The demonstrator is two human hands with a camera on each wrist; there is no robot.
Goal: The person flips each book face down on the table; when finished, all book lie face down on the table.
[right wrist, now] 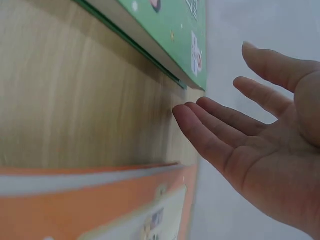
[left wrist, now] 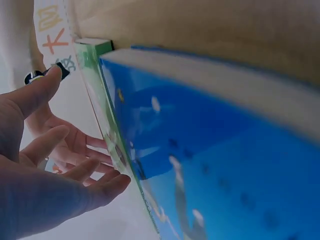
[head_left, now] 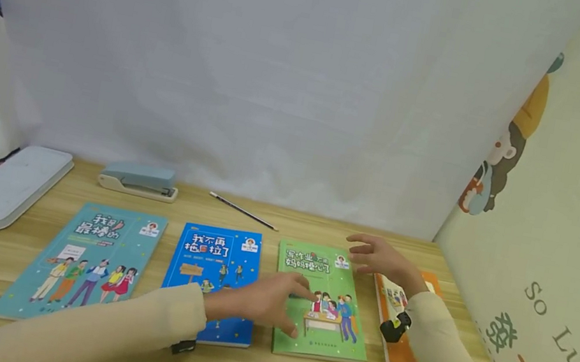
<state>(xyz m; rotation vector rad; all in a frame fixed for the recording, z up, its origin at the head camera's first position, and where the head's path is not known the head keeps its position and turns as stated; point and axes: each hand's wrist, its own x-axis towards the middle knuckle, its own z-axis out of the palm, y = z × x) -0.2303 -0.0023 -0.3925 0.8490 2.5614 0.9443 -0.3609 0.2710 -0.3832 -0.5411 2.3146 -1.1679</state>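
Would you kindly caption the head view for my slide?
Left hand over a green book; right hand near its top right corner.

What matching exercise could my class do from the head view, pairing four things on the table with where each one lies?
Column 1
1. green book
2. orange book
3. stapler
4. pencil

Column 2
A. partly hidden by the right sleeve
B. just beyond the blue book
C. between the white case and the pencil
D. between the blue book and the orange book

Right pairs: 1-D; 2-A; 3-C; 4-B
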